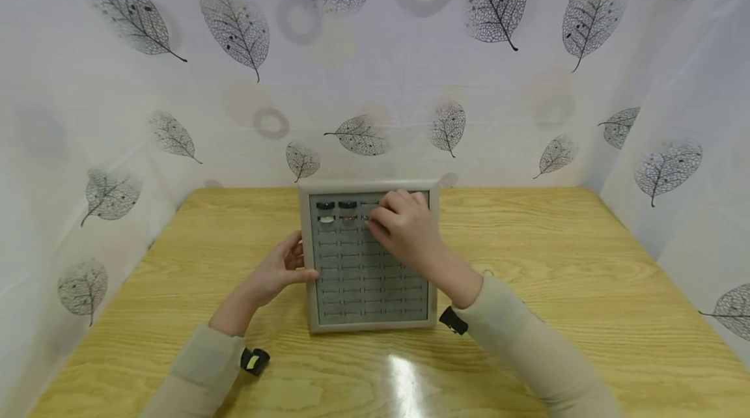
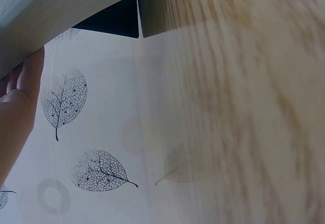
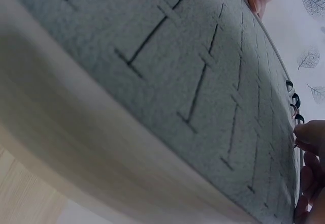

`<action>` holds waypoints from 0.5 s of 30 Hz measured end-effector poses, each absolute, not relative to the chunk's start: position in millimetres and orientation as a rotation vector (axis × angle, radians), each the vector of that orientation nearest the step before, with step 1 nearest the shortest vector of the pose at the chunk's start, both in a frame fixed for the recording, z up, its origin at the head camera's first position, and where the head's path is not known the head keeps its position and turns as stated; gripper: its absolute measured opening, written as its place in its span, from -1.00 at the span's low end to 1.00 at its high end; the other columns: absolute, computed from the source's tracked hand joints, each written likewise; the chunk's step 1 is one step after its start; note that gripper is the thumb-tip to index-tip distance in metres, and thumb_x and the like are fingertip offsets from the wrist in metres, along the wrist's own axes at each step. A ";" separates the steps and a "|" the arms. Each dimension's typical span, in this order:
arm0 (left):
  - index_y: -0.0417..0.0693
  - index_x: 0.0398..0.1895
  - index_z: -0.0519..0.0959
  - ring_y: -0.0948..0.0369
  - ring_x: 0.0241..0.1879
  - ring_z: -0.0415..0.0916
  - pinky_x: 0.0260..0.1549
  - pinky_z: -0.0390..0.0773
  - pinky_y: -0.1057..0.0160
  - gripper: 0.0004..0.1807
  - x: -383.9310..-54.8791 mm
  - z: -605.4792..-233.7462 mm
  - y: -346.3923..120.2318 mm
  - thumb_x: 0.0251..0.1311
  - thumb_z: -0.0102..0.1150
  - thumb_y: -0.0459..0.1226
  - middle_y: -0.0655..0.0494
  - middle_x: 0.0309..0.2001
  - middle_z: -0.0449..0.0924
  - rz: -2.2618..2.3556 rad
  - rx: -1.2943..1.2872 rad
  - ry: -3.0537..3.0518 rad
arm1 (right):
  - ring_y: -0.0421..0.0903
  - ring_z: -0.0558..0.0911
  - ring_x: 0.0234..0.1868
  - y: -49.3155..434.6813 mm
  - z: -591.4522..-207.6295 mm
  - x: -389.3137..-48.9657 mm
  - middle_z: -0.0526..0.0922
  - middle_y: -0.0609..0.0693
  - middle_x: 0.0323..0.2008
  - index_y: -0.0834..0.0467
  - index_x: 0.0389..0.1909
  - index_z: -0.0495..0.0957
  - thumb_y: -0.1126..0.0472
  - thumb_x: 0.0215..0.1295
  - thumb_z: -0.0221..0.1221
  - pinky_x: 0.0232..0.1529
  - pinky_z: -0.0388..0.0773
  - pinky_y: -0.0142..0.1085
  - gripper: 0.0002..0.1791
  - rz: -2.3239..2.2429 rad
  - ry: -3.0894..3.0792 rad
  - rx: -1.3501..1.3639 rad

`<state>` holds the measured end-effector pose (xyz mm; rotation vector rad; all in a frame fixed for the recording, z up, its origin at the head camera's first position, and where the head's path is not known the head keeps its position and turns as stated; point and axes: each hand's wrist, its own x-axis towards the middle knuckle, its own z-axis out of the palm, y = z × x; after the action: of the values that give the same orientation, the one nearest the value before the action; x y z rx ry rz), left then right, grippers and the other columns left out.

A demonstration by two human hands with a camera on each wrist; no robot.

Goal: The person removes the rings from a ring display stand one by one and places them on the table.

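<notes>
A framed ring display board stands upright on the table, its grey padded face lined with rows of short slits. My left hand grips its left edge, thumb on the front and fingers behind; in the left wrist view that hand shows under the frame. Two black rings sit in the top row, with a pale ring and a reddish ring below them. Beside these, my right hand pinches a small ring at the slits, mostly hidden by the fingertips.
The wooden table spreads around the board. A thin loop lies by the right cuff. Behind, a pale curtain with printed leaves encloses the back and sides. A dark support juts out behind the frame.
</notes>
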<state>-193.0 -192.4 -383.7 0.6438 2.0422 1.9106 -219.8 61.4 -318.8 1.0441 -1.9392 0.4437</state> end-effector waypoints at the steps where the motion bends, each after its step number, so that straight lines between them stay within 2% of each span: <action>1: -0.28 0.31 -0.10 0.15 -0.06 0.42 -0.12 0.43 0.22 -0.13 -193.0 -383.7 -192.3 0.00 0.21 -0.42 -0.26 0.06 0.30 1.910 0.644 2.044 | -0.09 0.40 -0.50 61.4 -318.7 -219.4 0.45 -0.05 -0.56 0.15 -0.57 0.61 0.27 -0.10 0.33 -0.50 0.19 -0.24 -0.92 0.439 -1.945 1.039; 15: -0.27 0.33 -0.17 0.11 -0.03 0.38 -0.11 0.43 0.21 -0.08 -193.0 -384.7 -194.1 0.00 0.22 -0.39 -0.31 0.09 0.25 1.885 0.621 2.066 | -0.10 0.40 -0.45 65.7 -317.5 -218.1 0.45 -0.05 -0.52 0.16 -0.58 0.59 0.33 -0.11 0.33 -0.44 0.20 -0.23 -0.91 0.524 -1.974 1.114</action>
<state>-193.0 -194.1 -384.7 0.6207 2.0665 1.8853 -218.1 65.7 -317.5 1.1143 -1.9738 0.5241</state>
